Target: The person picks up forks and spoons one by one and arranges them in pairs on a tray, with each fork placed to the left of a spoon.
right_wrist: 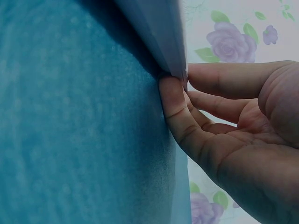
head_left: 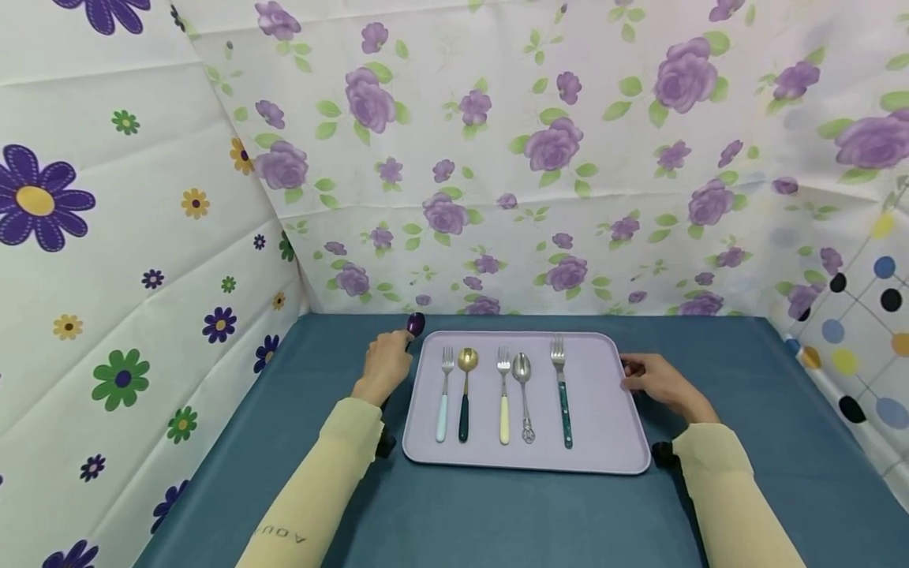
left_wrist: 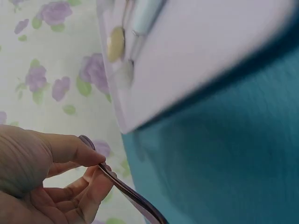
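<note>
In the head view, my left hand (head_left: pixel 387 364) is just off the upper left corner of the lavender tray (head_left: pixel 596 410). It pinches a dark purple spoon (head_left: pixel 416 323) with the bowl pointing away; the left wrist view shows the thin handle (left_wrist: pixel 135 196) between thumb and fingers. At the tray's right edge, my right hand (head_left: pixel 656 380) grips the rim, one fingertip (right_wrist: pixel 172 93) against its underside. From left to right on the tray lie a light-blue-handled fork (head_left: pixel 443 406), a gold spoon (head_left: pixel 465 394), a yellow-handled fork (head_left: pixel 504 402), a silver spoon (head_left: pixel 524 386) and a green-handled fork (head_left: pixel 564 402).
A blue-grey cloth (head_left: pixel 497 521) covers the table under the tray. Floral sheets (head_left: pixel 454 158) stand behind and at the left (head_left: pixel 142 315), with a dotted sheet (head_left: pixel 859 339) at the right. Bare tray surface lies right of the green-handled fork.
</note>
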Demonstrator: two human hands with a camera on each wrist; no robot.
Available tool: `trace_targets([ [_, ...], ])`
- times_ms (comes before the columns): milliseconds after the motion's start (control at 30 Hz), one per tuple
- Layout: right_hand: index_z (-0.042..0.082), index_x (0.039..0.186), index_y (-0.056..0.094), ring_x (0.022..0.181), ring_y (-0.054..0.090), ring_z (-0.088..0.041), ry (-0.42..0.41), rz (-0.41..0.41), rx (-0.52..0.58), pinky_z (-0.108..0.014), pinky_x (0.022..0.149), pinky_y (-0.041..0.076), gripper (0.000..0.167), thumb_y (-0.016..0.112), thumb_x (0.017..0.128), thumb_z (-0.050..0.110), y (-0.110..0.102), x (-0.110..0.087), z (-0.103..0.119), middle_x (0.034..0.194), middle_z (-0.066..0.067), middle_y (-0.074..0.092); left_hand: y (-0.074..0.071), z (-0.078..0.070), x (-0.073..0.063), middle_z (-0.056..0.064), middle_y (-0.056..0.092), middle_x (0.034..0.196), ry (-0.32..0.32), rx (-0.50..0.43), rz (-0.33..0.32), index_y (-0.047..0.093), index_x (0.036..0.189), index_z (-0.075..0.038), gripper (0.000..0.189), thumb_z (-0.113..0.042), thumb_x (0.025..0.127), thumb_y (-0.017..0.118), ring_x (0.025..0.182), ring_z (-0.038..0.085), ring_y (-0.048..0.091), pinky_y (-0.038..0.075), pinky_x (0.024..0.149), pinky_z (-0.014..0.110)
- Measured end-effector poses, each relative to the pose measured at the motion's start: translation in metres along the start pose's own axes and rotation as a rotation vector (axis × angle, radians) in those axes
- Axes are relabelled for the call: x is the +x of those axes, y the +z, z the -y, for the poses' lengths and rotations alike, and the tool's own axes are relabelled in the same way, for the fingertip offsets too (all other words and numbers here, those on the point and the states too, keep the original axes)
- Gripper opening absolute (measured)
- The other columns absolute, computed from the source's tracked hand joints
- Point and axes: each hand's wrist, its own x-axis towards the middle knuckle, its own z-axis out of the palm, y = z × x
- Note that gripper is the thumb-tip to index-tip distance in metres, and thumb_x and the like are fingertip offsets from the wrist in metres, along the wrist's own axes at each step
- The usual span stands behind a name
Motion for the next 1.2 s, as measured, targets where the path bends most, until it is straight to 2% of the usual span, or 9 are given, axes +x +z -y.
trace_targets([
  [133,-0.021,0.150,0.035,0.093,0.054,-0.029,0.004,-0.010,-0.007,-0.039,0.076,0.051,0.061,0.062,0.099,-0.001,0.000,-0.004,0.000,0.099,-0.015,0.056,0.002,-0.018,0.000,0.022,0.070,0.126,0.013,-0.007,0.018,0.069,0.135,-0.003,0.038,0.002,0.099,0.061,0.058,0.024,0.057,0.037,0.051,0.032],
  [233,-0.022,0.149,0.036,0.092,0.054,-0.028,-0.003,-0.013,-0.010,-0.038,0.076,0.052,0.060,0.063,0.099,-0.002,0.001,-0.005,-0.001,0.098,-0.015,0.056,0.005,-0.032,0.000,0.022,0.070,0.125,0.025,-0.006,0.033,0.069,0.135,-0.004,0.037,0.002,0.099,0.062,0.052,0.020,0.049,0.033,0.048,0.030],
  [367,-0.021,0.149,0.037,0.092,0.055,-0.028,-0.007,-0.012,-0.012,-0.037,0.076,0.052,0.060,0.063,0.099,-0.001,0.002,-0.005,-0.003,0.098,-0.015,0.056,0.010,-0.050,0.001,0.021,0.070,0.125,0.048,-0.009,0.049,0.069,0.134,-0.005,0.037,0.003,0.099,0.061,0.052,0.017,0.042,0.031,0.048,0.030],
  [533,-0.022,0.149,0.037,0.092,0.055,-0.028,-0.008,-0.022,-0.019,-0.037,0.076,0.052,0.061,0.063,0.098,-0.001,0.002,-0.004,-0.002,0.099,-0.015,0.057,0.017,-0.075,0.004,0.021,0.069,0.127,0.091,-0.031,0.093,0.068,0.136,-0.005,0.037,0.000,0.100,0.063,0.055,0.015,0.044,0.034,0.052,0.030],
  [633,-0.021,0.149,0.036,0.092,0.055,-0.028,-0.008,-0.017,-0.017,-0.038,0.076,0.052,0.061,0.064,0.099,0.000,0.003,-0.003,0.000,0.100,-0.015,0.057,0.022,-0.086,0.005,0.020,0.071,0.122,0.111,-0.022,0.101,0.069,0.136,-0.005,0.039,0.000,0.098,0.063,0.054,0.016,0.042,0.033,0.052,0.030],
  [733,-0.021,0.150,0.036,0.093,0.055,-0.028,-0.011,-0.007,-0.008,-0.039,0.077,0.052,0.062,0.064,0.099,0.001,0.004,-0.001,0.002,0.101,-0.016,0.057,0.026,-0.094,0.005,0.019,0.072,0.121,0.132,-0.007,0.076,0.071,0.133,-0.005,0.039,0.003,0.096,0.061,0.056,0.017,0.043,0.034,0.051,0.029],
  [867,-0.021,0.150,0.036,0.094,0.054,-0.029,-0.005,-0.011,-0.005,-0.039,0.077,0.053,0.062,0.063,0.099,0.000,0.004,0.000,0.003,0.103,-0.017,0.058,0.028,-0.101,0.005,0.018,0.071,0.126,0.157,-0.006,0.050,0.073,0.131,-0.005,0.035,0.002,0.097,0.064,0.066,0.020,0.059,0.044,0.054,0.030],
  [967,-0.022,0.149,0.036,0.093,0.055,-0.029,-0.001,-0.013,-0.016,-0.039,0.078,0.053,0.061,0.063,0.099,0.000,0.003,0.000,0.003,0.102,-0.017,0.058,0.029,-0.105,0.004,0.018,0.071,0.126,0.160,-0.006,0.048,0.072,0.131,-0.005,0.035,0.001,0.097,0.067,0.074,0.022,0.063,0.047,0.058,0.032],
  [1200,-0.021,0.149,0.038,0.094,0.055,-0.029,0.003,-0.020,-0.024,-0.038,0.078,0.054,0.060,0.064,0.099,0.000,0.002,0.000,0.001,0.102,-0.017,0.059,0.033,-0.109,0.003,0.018,0.072,0.125,0.181,0.007,0.049,0.073,0.131,-0.005,0.036,0.003,0.097,0.065,0.066,0.021,0.058,0.040,0.053,0.029],
])
